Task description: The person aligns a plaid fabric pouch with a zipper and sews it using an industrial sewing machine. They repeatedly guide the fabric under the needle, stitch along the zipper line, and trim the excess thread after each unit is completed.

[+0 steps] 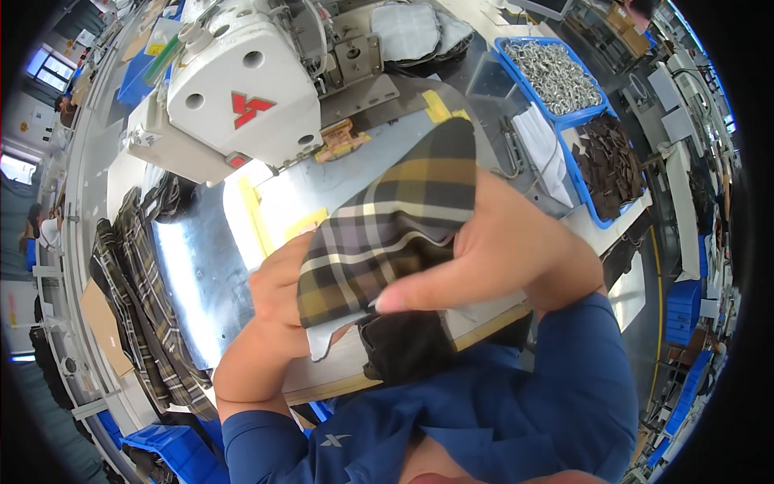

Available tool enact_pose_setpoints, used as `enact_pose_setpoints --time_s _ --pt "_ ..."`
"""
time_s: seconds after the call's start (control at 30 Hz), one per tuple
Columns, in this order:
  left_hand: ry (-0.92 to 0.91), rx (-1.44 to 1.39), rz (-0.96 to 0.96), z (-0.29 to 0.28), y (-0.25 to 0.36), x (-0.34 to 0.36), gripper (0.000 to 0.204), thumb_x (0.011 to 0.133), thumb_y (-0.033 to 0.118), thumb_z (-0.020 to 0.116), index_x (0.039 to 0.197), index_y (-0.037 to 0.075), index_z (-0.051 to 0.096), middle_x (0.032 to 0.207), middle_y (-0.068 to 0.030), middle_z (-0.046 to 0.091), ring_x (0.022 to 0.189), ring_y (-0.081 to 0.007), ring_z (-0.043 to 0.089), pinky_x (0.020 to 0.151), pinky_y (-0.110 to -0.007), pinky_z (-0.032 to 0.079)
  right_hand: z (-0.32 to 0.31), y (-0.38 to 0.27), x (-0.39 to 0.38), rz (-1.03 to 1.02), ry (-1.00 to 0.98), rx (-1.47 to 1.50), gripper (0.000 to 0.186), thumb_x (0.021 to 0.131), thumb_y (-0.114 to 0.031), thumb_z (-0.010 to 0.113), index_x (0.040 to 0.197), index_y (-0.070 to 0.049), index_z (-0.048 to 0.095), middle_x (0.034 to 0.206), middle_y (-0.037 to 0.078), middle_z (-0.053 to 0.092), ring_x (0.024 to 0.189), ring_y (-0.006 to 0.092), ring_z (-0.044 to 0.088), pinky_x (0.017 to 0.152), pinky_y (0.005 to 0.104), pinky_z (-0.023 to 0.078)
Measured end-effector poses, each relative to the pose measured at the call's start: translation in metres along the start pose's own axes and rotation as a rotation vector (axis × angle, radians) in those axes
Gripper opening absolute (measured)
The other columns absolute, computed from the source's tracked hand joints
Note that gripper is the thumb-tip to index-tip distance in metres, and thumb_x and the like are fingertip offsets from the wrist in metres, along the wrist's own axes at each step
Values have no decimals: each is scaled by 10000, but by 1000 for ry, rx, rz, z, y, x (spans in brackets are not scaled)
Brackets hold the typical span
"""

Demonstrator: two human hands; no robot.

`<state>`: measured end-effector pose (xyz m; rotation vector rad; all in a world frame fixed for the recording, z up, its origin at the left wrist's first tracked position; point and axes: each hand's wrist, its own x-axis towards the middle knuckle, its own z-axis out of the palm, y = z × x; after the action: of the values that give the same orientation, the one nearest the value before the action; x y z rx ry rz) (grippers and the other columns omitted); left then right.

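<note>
A plaid fabric piece (387, 234) in olive, black, grey and white is held up in front of me, curved and rising to a rounded tip at the upper right. My left hand (278, 282) grips its left edge, the fingers partly hidden behind it. On the right side, my right hand (500, 250) holds the cloth with the thumb lying along the front near the lower edge. A pale grey layer (322, 339) hangs below the lower left corner. Beneath the hands, a black cloth item (407, 345) lies at the table's front edge.
A white sewing machine (242, 89) stands at the far left of the worktable. Plaid pieces (145, 298) hang at the left. Blue trays at the right hold metal rings (554, 77) and dark brown pieces (606, 165). Grey cut pieces (411, 34) are stacked at the back.
</note>
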<state>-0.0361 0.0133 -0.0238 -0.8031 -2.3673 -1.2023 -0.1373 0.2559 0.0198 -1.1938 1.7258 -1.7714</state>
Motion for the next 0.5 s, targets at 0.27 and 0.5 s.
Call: enact_pose_setpoints --time_s 0.27,0.5 --pt "-23 -82 -30 -3 10 15 395 714 34 941 1094 60 834 1188 -175 796 1097 -387 778 987 -444 616 10 2 3 189 74 209 447 856 -167 879 1218 5 682 1012 69 744 882 141 661 789 334 548" --pt "274 -120 -303 6 10 -7 303 733 148 972 981 97 806 1172 -139 759 1047 -368 718 907 -442 582 10 8 4 152 81 71 414 874 -174 854 1211 2 690 1013 106 748 864 192 678 794 356 553"
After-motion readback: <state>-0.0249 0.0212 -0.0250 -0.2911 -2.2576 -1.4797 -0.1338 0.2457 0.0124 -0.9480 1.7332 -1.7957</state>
